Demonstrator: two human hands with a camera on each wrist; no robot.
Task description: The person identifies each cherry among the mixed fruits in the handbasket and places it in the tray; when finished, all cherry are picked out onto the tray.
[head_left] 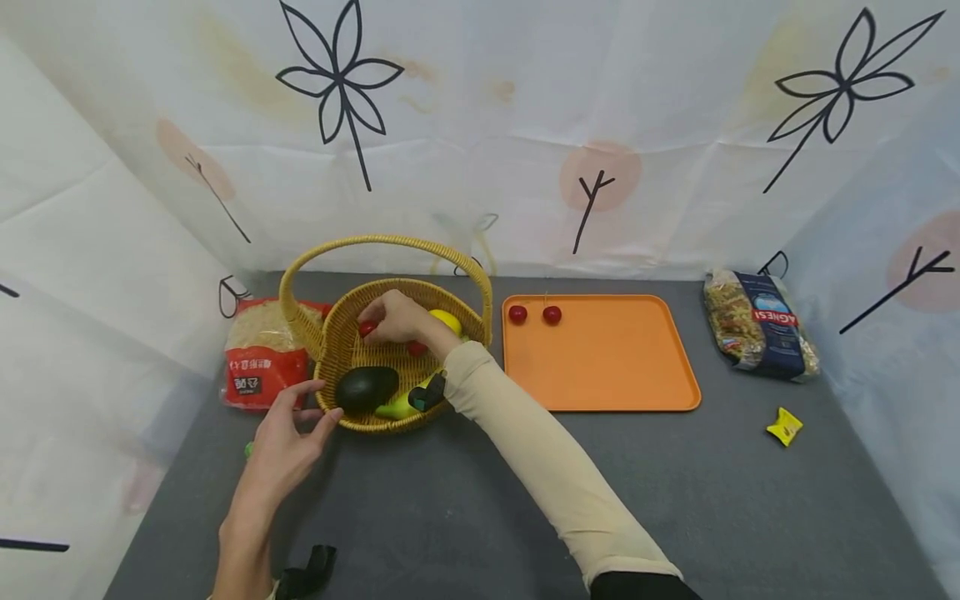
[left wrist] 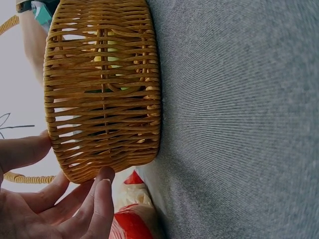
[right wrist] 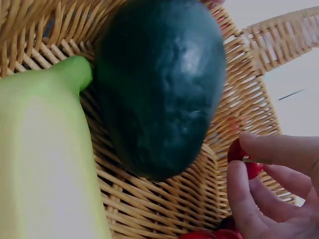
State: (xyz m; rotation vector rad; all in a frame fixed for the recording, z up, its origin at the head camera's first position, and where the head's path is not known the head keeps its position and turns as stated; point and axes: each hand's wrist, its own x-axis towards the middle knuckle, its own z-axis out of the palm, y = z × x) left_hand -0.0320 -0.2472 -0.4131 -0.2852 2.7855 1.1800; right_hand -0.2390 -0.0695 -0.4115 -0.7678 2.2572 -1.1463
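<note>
Inside the yellow wicker basket [head_left: 390, 425], my right hand [head_left: 397, 318] pinches a red cherry [head_left: 366, 328] between thumb and fingers. Its thin stem shows in the right wrist view. My left hand [head_left: 288, 446] holds the basket's near left rim, thumb and fingertips against the weave [left wrist: 104, 107]. A dark green avocado [right wrist: 162, 89] lies in the basket beside a yellow-green banana [right wrist: 45, 149]. Farther back are a yellow fruit [head_left: 447, 320] and a red fruit [head_left: 417, 347], partly hidden by the right arm. Two cherries [head_left: 552, 315] sit on an orange tray [head_left: 600, 367].
The basket's tall handle [head_left: 386, 240] arches over the right hand. A red and clear food bag [head_left: 262, 358] stands left of the basket. At the far right are a pasta bag [head_left: 761, 325] and a yellow wrapped candy [head_left: 785, 426]. A patterned cloth borders the grey table [head_left: 525, 508].
</note>
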